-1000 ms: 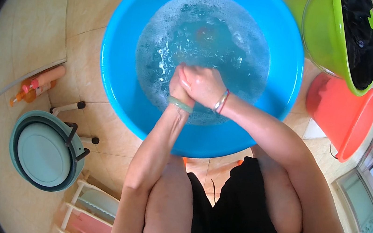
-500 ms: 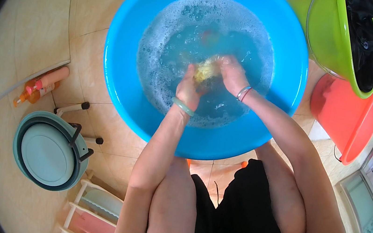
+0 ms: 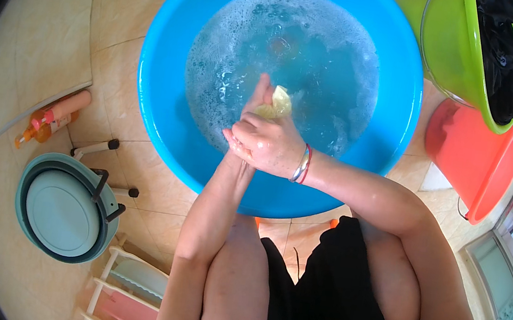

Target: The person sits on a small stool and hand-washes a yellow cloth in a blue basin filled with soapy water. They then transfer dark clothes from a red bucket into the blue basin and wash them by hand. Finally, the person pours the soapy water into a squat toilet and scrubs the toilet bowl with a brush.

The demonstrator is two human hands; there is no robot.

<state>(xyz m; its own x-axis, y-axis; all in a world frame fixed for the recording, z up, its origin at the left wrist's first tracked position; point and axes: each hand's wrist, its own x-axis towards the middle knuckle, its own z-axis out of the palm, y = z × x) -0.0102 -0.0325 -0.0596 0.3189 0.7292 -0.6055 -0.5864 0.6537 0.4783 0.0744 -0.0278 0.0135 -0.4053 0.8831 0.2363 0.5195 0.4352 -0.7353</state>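
Note:
In the large blue basin, both hands meet above cloudy, foamy water. A small wet pale-yellow cloth sticks up from my left hand. The left fingertips point away from me, and the cloth rests against the palm side. My right hand, wearing thin bands at its wrist, lies across the left wrist with its fingers curled round it. The green bangle on that wrist is hidden. Something faint and reddish shows under the water.
At the right are a lime-green bucket with black fabric and a coral-red bucket. A folding basin, pump bottles and a slatted rack are at the left. My knees border the basin's near side.
Both hands have come nearer me, lifting the yellow cloth out of the water. My right hand has moved left from the cloth onto the left wrist, covering the green bangle.

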